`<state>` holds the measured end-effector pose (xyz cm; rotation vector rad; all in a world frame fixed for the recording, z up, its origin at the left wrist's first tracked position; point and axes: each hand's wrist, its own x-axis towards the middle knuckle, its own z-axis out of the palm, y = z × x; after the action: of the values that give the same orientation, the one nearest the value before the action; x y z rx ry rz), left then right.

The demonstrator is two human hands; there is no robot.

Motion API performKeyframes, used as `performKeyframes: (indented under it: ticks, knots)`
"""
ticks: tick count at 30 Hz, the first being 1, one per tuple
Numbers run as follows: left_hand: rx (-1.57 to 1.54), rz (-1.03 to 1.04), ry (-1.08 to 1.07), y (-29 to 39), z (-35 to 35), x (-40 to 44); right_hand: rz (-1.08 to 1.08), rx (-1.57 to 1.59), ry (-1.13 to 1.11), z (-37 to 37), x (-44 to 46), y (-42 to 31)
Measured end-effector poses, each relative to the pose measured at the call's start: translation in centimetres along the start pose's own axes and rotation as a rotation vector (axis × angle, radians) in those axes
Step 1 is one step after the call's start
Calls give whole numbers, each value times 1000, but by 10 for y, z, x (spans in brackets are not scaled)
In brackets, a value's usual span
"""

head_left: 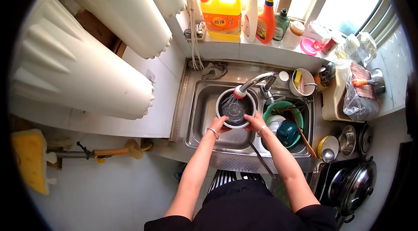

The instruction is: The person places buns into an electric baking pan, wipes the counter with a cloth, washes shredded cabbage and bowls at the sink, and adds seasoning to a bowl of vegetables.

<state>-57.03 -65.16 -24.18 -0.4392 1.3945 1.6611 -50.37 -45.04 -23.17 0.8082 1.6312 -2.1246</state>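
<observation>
Under the faucet (263,78) I hold a round metal pot (235,110) over the left sink basin (202,113). Water sprays from the red-and-white faucet head into it. My left hand (220,125) grips the pot's near left rim, thumb on the edge. On the near right rim is my right hand (256,122), its fingers closed round the side and partly hidden below. In the right basin a green tub (270,109) holds dishes, among them a dark teal bowl (288,133), with wooden utensils beside them.
Bottles, including a yellow jug (221,15), line the window ledge. A grey rag (214,71) lies at the sink's back left corner. Dark chopsticks (261,160) cross the front edge. On the right are a white bowl with a sponge (297,78) and a lidded pan (359,187).
</observation>
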Motion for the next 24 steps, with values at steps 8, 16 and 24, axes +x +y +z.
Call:
performKeyframes:
  ticks: [8,16,24]
  knots:
    - [117,706,333,31,44,28,6,96,235,17,20,26]
    - [-630,361,-212,61,77,89,-3,180,290,35,30,52]
    - [262,765,31,51,39,49,52,261,228,53,54,42]
